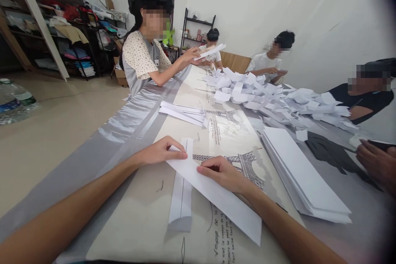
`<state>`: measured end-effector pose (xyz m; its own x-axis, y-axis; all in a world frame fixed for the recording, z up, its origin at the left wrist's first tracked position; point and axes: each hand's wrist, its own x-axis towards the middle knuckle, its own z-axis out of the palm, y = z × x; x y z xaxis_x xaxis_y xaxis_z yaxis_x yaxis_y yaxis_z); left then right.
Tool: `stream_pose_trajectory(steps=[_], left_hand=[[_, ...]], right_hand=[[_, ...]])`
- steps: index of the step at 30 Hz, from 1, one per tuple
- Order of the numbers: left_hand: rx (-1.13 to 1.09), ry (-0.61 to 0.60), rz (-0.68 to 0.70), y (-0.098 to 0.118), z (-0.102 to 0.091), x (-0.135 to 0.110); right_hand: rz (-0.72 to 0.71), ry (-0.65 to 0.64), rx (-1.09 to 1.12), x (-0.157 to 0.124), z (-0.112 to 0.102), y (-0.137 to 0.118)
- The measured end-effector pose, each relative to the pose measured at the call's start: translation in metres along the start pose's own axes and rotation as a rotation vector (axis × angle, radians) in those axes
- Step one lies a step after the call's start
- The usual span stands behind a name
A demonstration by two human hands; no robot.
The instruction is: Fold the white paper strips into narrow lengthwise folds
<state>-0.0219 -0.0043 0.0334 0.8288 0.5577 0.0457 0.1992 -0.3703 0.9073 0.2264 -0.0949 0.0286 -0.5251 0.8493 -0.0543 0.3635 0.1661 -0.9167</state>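
Observation:
A white paper strip [229, 202] slants across the middle of the table, held between my two hands. My left hand [161, 149] pinches its far left end, thumb on top. My right hand [221, 172] grips the strip's upper edge with thumb and fingers closed. Beneath it lies a folded paper strip [180, 204] with a dark line along its length, running away from me; the upper strip covers its middle. Farther off rests a small group of folded strips [182, 112]. To the right stands a stack of white paper strips [305, 173].
The table [136, 202] has a cloth printed with Eiffel towers. A large heap of folded papers [272, 95] spreads at the back right. Several people sit around; one [148, 57] at the left holds paper. A co-worker's hand [377, 161] is at the right edge. Plastic bottles [15, 101] stand on the floor.

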Motion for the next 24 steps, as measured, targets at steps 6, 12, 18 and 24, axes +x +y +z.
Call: stream_pose_trajectory(steps=[6,12,18,24], left_hand=[[-0.017,-0.054,-0.031,-0.0011,0.0014,-0.0014],[-0.051,-0.074,-0.056,0.0023,0.0037,-0.0016],[-0.120,-0.061,-0.095,0.0070,0.0081,-0.0010],[-0.045,-0.042,-0.071,0.0030,0.0073,0.0005]], right_hand=[[-0.033,-0.022,-0.026,0.0009,0.0013,0.0005],[-0.038,-0.031,-0.034,-0.0001,0.0013,-0.0007],[-0.015,-0.011,-0.024,0.0013,0.0033,0.0000],[-0.003,0.001,-0.017,0.0023,0.0039,0.0006]])
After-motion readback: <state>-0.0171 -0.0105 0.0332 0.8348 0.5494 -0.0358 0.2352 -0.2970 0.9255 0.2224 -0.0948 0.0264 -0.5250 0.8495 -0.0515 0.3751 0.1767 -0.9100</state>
